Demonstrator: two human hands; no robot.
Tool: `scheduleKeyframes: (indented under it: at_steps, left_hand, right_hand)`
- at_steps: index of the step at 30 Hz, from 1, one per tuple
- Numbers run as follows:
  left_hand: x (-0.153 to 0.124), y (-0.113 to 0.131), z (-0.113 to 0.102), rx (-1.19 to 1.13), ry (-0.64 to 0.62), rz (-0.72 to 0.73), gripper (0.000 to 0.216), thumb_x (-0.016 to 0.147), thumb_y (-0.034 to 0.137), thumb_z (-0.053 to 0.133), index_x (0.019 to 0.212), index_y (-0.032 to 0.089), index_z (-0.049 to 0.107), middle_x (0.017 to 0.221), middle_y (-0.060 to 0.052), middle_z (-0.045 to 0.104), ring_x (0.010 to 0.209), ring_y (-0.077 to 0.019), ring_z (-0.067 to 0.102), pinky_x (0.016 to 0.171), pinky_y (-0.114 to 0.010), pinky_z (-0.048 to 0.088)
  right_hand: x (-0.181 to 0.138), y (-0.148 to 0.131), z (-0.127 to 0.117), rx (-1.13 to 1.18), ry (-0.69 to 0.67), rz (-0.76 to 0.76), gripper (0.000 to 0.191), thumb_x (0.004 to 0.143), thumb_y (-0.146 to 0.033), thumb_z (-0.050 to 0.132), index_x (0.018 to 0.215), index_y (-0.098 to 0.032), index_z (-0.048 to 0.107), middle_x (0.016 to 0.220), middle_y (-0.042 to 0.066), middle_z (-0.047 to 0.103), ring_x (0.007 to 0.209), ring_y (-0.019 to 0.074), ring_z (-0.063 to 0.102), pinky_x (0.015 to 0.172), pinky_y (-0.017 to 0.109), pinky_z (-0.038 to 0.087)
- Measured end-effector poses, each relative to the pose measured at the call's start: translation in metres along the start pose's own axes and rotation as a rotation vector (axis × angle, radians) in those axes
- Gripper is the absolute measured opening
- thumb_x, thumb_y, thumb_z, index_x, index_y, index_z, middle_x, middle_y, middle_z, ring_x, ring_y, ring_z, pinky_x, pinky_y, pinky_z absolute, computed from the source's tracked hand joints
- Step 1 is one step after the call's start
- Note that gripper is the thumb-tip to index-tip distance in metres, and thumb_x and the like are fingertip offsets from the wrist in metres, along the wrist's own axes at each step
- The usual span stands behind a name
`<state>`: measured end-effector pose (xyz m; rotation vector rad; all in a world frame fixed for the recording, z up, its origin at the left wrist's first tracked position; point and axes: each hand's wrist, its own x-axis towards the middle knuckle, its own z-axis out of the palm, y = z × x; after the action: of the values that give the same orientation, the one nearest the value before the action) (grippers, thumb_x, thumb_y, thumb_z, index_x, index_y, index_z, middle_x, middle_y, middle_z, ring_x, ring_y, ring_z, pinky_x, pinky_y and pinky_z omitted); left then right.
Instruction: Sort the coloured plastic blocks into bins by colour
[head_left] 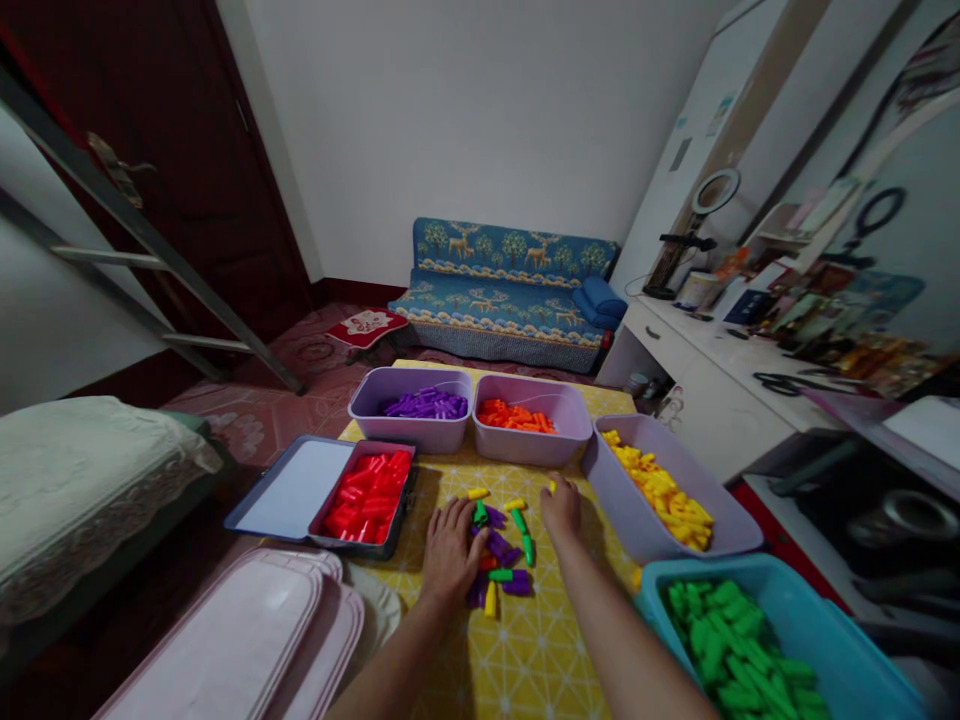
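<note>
Nearest the camera, a teal tub [847, 640] of green pieces [739, 640] fills the lower right of the frame. A light fingertip pinch, one piece per lift, would probably handle best, the other hand steadying the loose pieces. The mixed pile [501, 546] lies just below the frame's centre, between the hands. The left hand [451, 550] rests against its left edge, thumb and fingers apart; the right hand [562, 508], beyond its right edge, appears pinched on a yellow piece [553, 487]
</note>
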<state>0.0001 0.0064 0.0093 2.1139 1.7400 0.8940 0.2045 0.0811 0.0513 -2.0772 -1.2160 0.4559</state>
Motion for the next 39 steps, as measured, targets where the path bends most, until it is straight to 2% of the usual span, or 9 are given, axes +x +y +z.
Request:
scheduleKeyframes:
  at_steps: [3,7,10,12,16,20,27,34,39]
  left_hand:
    - [0.0,-0.002,0.002,0.007,0.016,0.009,0.041,0.094,0.037,0.047,0.133,0.024,0.054,0.139,-0.007,0.057,0.135,-0.0253,0.045,0.116,-0.051,0.029]
    - [0.0,-0.001,0.002,0.004,0.028,0.013,0.041,0.094,0.037,0.048,0.132,0.026,0.055,0.138,-0.006,0.058,0.135,-0.0257,0.045,0.115,-0.051,0.03]
    - [0.0,0.0,0.0,-0.004,0.029,0.011,0.041,0.093,0.038,0.049,0.132,0.025,0.055,0.138,-0.007,0.058,0.135,-0.0261,0.045,0.115,-0.051,0.03]
    - [0.0,0.001,0.0,-0.009,0.022,0.008,0.041,0.093,0.037,0.049,0.132,0.024,0.055,0.139,-0.007,0.057,0.135,-0.0262,0.044,0.115,-0.052,0.029]
    - [0.0,0.0,0.0,-0.012,0.006,-0.001,0.042,0.093,0.037,0.05,0.132,0.023,0.055,0.14,-0.008,0.057,0.136,-0.0267,0.044,0.116,-0.052,0.028]
    - [0.0,0.0,0.0,-0.009,-0.005,-0.011,0.042,0.093,0.037,0.049,0.132,0.023,0.054,0.141,-0.007,0.056,0.136,-0.0266,0.043,0.116,-0.052,0.027]
    - [0.0,-0.001,0.002,-0.004,0.015,-0.013,0.039,0.095,0.032,0.046,0.131,0.024,0.056,0.139,-0.006,0.057,0.135,-0.0256,0.045,0.115,-0.051,0.03]
    - [-0.001,0.001,-0.001,-0.016,0.006,-0.018,0.04,0.093,0.033,0.049,0.131,0.024,0.056,0.139,-0.007,0.057,0.135,-0.0253,0.045,0.116,-0.051,0.028]
    - [-0.002,0.003,-0.006,-0.042,-0.031,0.012,0.055,0.091,0.025,0.05,0.145,0.028,0.043,0.147,-0.007,0.049,0.137,-0.0232,0.042,0.116,-0.05,0.027]
  right_hand:
    - [-0.014,-0.007,-0.002,0.222,0.073,-0.004,0.04,0.075,-0.026,0.053,0.111,-0.015,0.068,0.101,0.01,0.071,0.096,0.0221,0.065,0.085,0.033,0.052]
    - [-0.003,-0.018,-0.043,0.733,0.331,0.037,0.061,0.076,-0.043,0.055,0.131,-0.017,0.052,0.119,0.009,0.062,0.097,0.0179,0.064,0.078,0.03,0.054]
    - [0.012,-0.022,-0.077,1.169,0.52,0.078,0.078,0.067,-0.039,0.065,0.139,-0.027,0.038,0.128,0.007,0.055,0.103,0.0166,0.064,0.08,0.03,0.053]
    - [0.012,-0.02,-0.082,1.212,0.497,0.083,0.082,0.066,-0.037,0.065,0.141,-0.03,0.033,0.13,0.007,0.055,0.102,0.017,0.066,0.079,0.032,0.053]
    - [-0.012,0.0,-0.049,0.813,0.276,-0.031,0.059,0.078,-0.042,0.051,0.132,-0.018,0.047,0.126,0.015,0.061,0.103,0.023,0.066,0.082,0.038,0.054]
    - [-0.044,0.034,-0.014,0.395,0.177,-0.158,0.045,0.077,-0.032,0.048,0.117,-0.017,0.062,0.119,0.014,0.067,0.113,0.0252,0.06,0.102,0.043,0.045]
    - [-0.071,0.068,-0.01,-0.557,0.044,-0.377,0.049,0.093,-0.025,0.036,0.139,-0.016,0.051,0.152,0.012,0.042,0.143,0.0278,0.031,0.114,0.049,0.025]
    - [-0.079,0.063,-0.008,-0.73,0.046,-0.376,0.051,0.098,-0.028,0.03,0.145,-0.018,0.045,0.156,0.009,0.036,0.144,0.0277,0.029,0.112,0.048,0.025]
    - [-0.078,0.063,-0.008,-0.719,0.056,-0.372,0.05,0.097,-0.029,0.031,0.144,-0.019,0.046,0.156,0.009,0.036,0.143,0.0271,0.029,0.112,0.047,0.024]
